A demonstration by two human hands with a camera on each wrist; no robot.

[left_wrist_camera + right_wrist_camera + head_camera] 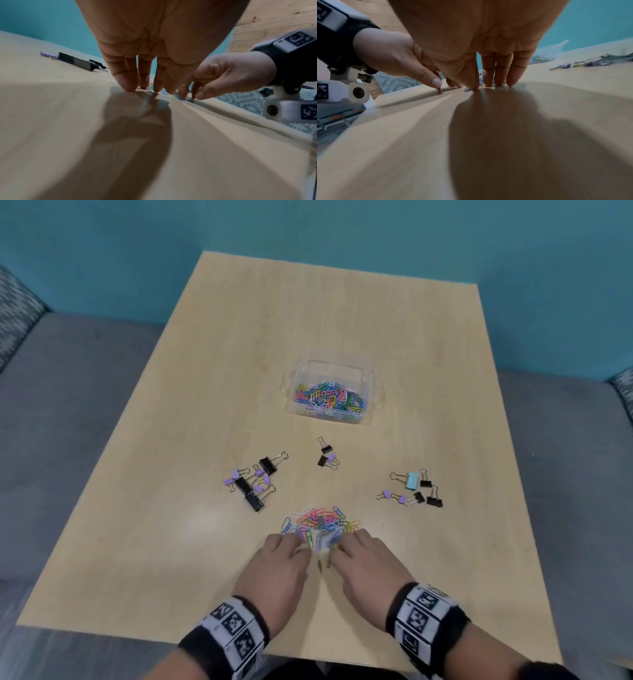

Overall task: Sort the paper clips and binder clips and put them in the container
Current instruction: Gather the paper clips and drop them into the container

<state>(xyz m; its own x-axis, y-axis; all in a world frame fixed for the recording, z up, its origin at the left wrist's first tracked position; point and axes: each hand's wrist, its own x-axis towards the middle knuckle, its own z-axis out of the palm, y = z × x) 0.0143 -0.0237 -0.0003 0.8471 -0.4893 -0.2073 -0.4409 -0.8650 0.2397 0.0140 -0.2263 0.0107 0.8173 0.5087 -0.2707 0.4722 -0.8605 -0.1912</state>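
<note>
Nearest to the person, the left hand [278, 570] and the right hand [363, 564] lie side by side on the table [144, 525], fingers straight, tips touching the near edge of the loose paper clips [320, 520]. Both hands are released and grasp nothing. I judge the step is gathering this pile; next the fingers must close under it and lift it. Further away lie three groups of binder clips: left [253, 482], middle [327, 457] and right [415, 488]. Farthest stands the clear container [371, 400], already holding many paper clips.
</note>
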